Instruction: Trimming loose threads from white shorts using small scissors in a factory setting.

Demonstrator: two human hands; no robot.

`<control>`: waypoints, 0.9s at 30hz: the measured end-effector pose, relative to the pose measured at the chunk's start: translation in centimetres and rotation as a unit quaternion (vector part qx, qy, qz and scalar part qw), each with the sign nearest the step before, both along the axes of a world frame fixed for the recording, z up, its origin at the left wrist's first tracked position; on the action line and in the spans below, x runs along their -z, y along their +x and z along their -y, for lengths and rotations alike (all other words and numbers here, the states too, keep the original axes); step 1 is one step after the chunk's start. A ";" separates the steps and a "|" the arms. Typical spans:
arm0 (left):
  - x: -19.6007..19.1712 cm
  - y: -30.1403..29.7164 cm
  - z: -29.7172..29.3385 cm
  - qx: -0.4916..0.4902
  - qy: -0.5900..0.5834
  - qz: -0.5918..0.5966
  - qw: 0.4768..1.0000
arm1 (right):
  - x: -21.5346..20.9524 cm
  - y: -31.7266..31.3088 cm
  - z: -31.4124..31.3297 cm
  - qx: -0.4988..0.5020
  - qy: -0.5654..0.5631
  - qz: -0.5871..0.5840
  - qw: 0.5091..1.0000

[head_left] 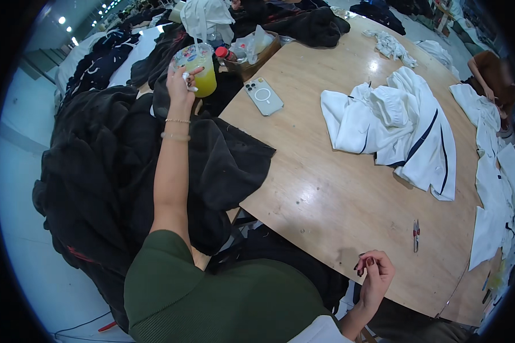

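My left hand (181,87) is stretched out to the far left, in front of a clear plastic cup of yellow drink (205,75) with a straw. Its fingers are bent around a small crumpled white scrap (187,79), and one finger points across the cup; whether it touches the cup I cannot tell. Over the near table edge my right hand (376,272) hovers with its fingers curled in and nothing visible in them. Closest to it on the tabletop lie small thread snips (416,235). A white garment with dark stripes (397,128) is heaped farther off.
A phone (264,96) lies on the wooden table (303,183) near the cup. Dark cloth (109,171) is piled along my left. Behind the cup stand a box (263,60) and a red-capped bottle (225,54). At the right edge, another person (489,80) is beside white pieces (486,148).
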State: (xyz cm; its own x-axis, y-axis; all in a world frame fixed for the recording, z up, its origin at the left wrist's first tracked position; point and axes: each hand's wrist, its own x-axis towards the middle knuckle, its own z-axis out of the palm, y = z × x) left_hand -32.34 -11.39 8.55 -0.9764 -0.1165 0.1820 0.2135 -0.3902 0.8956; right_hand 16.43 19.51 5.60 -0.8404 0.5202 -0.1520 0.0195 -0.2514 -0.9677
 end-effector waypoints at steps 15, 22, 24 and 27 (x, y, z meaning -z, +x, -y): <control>13.1 -8.8 -0.3 -0.004 0.044 0.112 0.993 | 0.1 -3.2 1.7 -0.003 0.021 0.061 0.998; 12.6 -7.6 1.2 0.057 0.003 0.113 0.992 | 0.6 -3.9 2.3 -0.030 0.018 0.072 0.997; 11.7 -6.9 3.3 0.005 -0.062 0.207 0.976 | 0.6 -4.0 2.5 -0.041 0.018 0.070 0.997; 11.6 -3.7 3.7 -0.126 -0.021 0.242 0.962 | 0.9 -4.0 2.7 -0.054 0.002 0.067 0.996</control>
State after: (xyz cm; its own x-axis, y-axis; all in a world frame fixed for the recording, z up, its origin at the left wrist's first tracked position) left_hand -36.07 -15.06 -3.07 -0.8902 -0.3621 -0.2763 -0.1487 -0.3423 0.9277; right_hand 12.41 16.84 4.70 -0.8639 0.4285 -0.2646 0.1757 -0.2360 -0.9558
